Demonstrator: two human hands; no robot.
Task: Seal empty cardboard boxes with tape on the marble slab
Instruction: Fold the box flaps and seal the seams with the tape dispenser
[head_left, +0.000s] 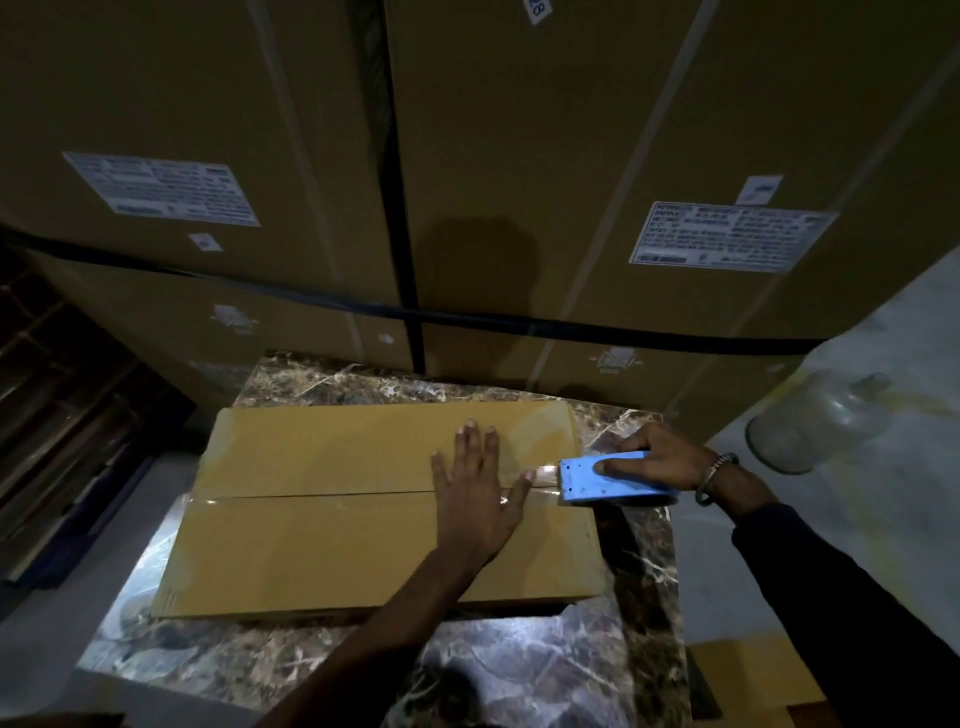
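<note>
Two hands: both worked on one flat cardboard box (374, 509).
Box: smooth, tan, rectangular, lying on the veined, glossy marble slab (545, 670).
Left hand (475, 499): fingers straight and spread, palm pressing the box's taped centre seam.
Right hand (657, 457): fingers curled round a blue plastic tape dispenser (608, 480) at the box's right edge.
Tape: clear and shiny, just beyond the left thumb.

Single head-worn wide-angle view, looked forward and down from above person's own arms. Sat close over brown veined marble slab (519, 670), flat tan cardboard box (332, 551) filling centre. Faced wall of tall stacked brown cartons (545, 156) right behind slab. Frame edges bent by lens. No second view.
</note>
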